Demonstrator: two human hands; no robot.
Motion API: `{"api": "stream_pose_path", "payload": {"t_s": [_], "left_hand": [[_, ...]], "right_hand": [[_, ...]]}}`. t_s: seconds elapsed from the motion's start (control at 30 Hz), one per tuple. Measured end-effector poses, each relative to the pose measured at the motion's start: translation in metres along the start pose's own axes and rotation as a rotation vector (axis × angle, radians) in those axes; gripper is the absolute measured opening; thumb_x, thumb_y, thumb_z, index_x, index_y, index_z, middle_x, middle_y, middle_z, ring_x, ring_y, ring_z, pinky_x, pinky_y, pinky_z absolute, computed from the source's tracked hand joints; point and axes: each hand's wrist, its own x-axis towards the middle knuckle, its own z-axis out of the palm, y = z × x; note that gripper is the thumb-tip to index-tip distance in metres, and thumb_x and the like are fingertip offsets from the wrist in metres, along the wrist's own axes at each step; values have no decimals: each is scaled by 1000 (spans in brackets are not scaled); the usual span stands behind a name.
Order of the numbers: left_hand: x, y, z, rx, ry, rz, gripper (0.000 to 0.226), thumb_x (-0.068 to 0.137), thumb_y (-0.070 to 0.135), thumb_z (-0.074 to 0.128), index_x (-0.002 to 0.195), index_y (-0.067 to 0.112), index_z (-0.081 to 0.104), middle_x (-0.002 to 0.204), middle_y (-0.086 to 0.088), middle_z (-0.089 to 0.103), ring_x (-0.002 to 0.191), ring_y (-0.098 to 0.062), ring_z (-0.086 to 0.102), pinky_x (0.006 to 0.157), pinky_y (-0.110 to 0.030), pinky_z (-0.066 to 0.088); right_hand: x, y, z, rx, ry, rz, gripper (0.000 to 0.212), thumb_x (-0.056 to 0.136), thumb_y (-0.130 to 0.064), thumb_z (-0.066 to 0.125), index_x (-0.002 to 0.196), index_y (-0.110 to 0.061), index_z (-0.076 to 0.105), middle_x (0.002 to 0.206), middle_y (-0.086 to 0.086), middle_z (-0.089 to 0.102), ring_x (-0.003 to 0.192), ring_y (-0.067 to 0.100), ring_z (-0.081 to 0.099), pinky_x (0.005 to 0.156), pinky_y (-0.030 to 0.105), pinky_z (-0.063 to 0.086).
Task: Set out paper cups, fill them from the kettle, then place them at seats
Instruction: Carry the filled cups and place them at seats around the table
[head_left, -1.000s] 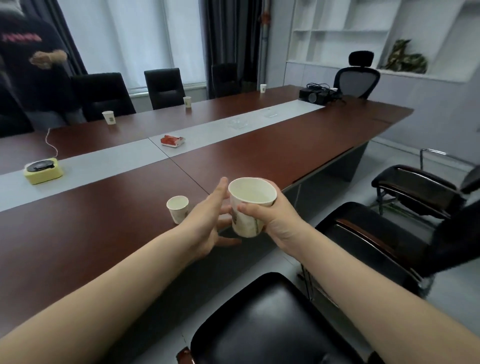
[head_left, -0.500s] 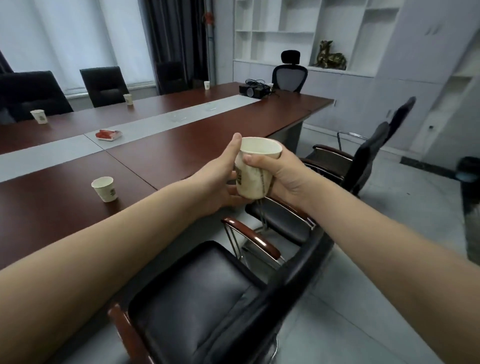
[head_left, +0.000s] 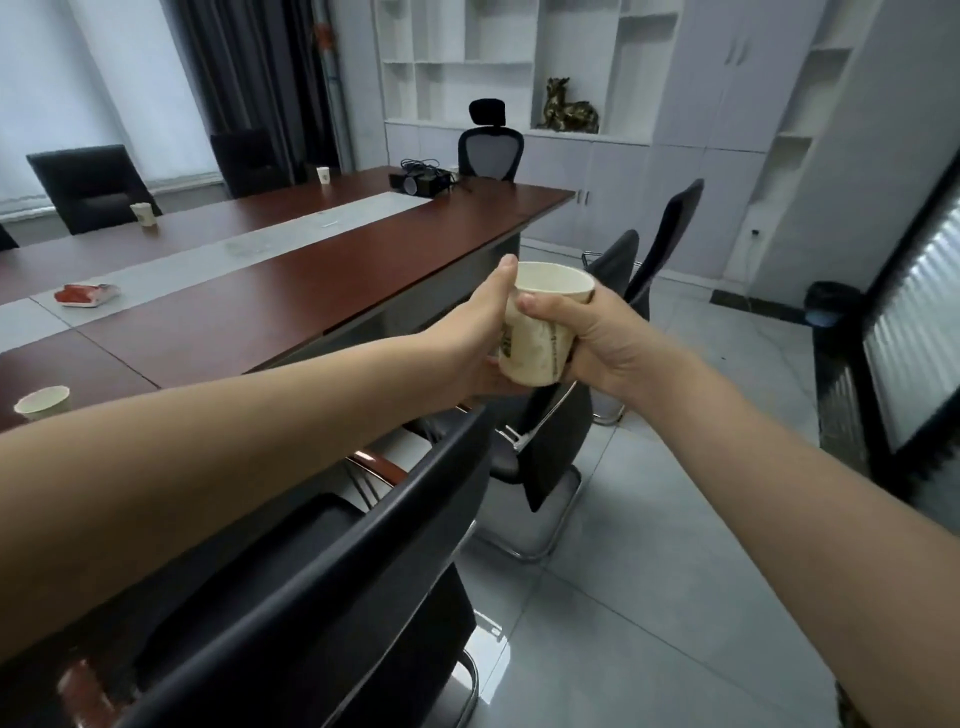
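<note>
A paper cup (head_left: 540, 338) is held in the air between both hands, off the edge of the counter (head_left: 291, 301) and above a black chair (head_left: 550, 441) on the near side. The right grip (head_left: 597, 338) is wrapped round the cup's wall, with the thumb laid across the front. The left grip (head_left: 467, 343) is cupped against the other side and under the base, thumb up by the rim. Three more cups are seen set down on the counter: a near cup (head_left: 42, 402) at the left edge, a window-side cup (head_left: 144, 214) and a far-end cup (head_left: 323, 174), the last two each before a seat. Setting out is judged largely done. Whether the held cup is filled cannot be told, and no kettle is in view. What is left, it is judged, is the placing of this cup at an unserved near-side seat.
</note>
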Motion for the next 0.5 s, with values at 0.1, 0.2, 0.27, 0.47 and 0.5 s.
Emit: {"api": "stream_pose_path", "payload": {"t_s": [0.1, 0.2, 0.27, 0.47, 0.5], "left_hand": [[30, 7, 27, 25, -8, 7, 52, 97, 60, 25, 123, 21, 47, 112, -12, 60, 98, -27, 62, 71, -35, 55], [71, 12, 46, 38, -34, 23, 60, 96, 61, 25, 136, 21, 44, 121, -12, 60, 102, -26, 62, 70, -33, 57], [102, 14, 58, 29, -65, 40, 60, 96, 62, 25, 136, 22, 45, 113, -8, 62, 96, -23, 64, 69, -32, 58], [195, 31, 87, -34, -58, 72, 56, 97, 60, 26, 130, 22, 49, 97, -6, 64, 87, -21, 66, 64, -30, 57], [209, 34, 91, -38, -50, 73, 55, 97, 59, 25, 127, 22, 51, 94, -5, 65, 84, -20, 66, 62, -29, 56]], "right_hand": [[9, -3, -38, -10, 19, -13, 55, 65, -22, 80, 116, -18, 61, 98, 3, 72, 97, 24, 68, 80, 54, 55], [29, -5, -78, -27, 7, 3, 74, 56, -31, 86, 123, -18, 59, 107, 7, 70, 105, 30, 66, 83, 58, 53], [49, -6, -108, -51, -7, 9, 84, 49, -35, 90, 124, -18, 59, 111, 9, 69, 108, 32, 64, 84, 59, 52], [115, -12, -184, -65, -2, -5, 60, 65, -24, 77, 121, -18, 59, 106, 6, 71, 105, 28, 66, 81, 55, 54], [126, -12, -194, -70, -9, -7, 58, 65, -24, 76, 121, -19, 60, 104, 5, 71, 104, 26, 66, 81, 54, 55]]}}
